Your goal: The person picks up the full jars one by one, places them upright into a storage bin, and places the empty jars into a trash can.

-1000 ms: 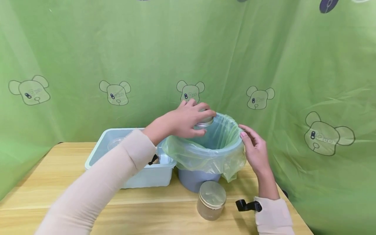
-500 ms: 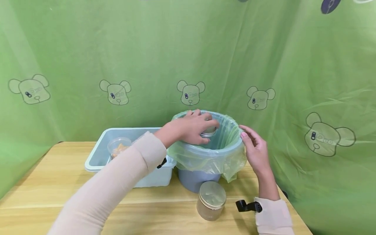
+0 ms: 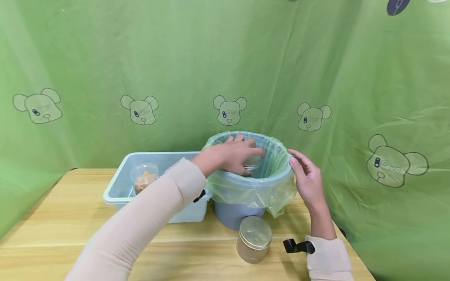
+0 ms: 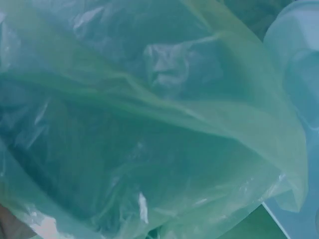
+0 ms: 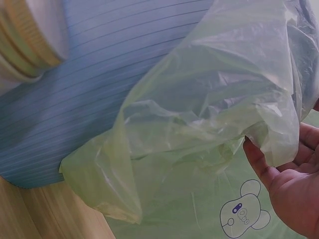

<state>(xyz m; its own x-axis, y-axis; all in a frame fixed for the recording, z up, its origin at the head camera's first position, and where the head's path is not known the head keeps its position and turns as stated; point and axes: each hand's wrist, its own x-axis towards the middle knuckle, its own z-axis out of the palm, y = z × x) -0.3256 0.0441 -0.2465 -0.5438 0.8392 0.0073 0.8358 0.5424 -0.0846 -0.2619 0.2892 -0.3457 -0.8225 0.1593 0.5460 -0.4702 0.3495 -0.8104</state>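
Note:
My left hand (image 3: 235, 156) reaches down inside the mouth of a blue trash bin (image 3: 232, 214), its fingers around a clear jar (image 3: 251, 162) with a metal rim. Most of that jar is hidden behind the hand. A thin green trash bag (image 3: 253, 195) lines the bin and folds out over its edge; it fills most of the left wrist view. At the right side of the mouth, my right hand (image 3: 309, 179) grips the bag-covered rim with thumb and fingers. In the right wrist view its thumb (image 5: 256, 154) lies against the bag.
A second jar (image 3: 254, 240) with a metal lid stands in front of the bin. Left of the bin is a light blue tub (image 3: 121, 179) with a clear round container (image 3: 144, 175) of orange-brown pieces in it. A green curtain (image 3: 183, 58) hangs behind the wooden table (image 3: 63, 218).
My left hand has moved down and slightly right with the jar, from above the rim into the bin. The container in the tub has come into view. My right hand stays at the rim.

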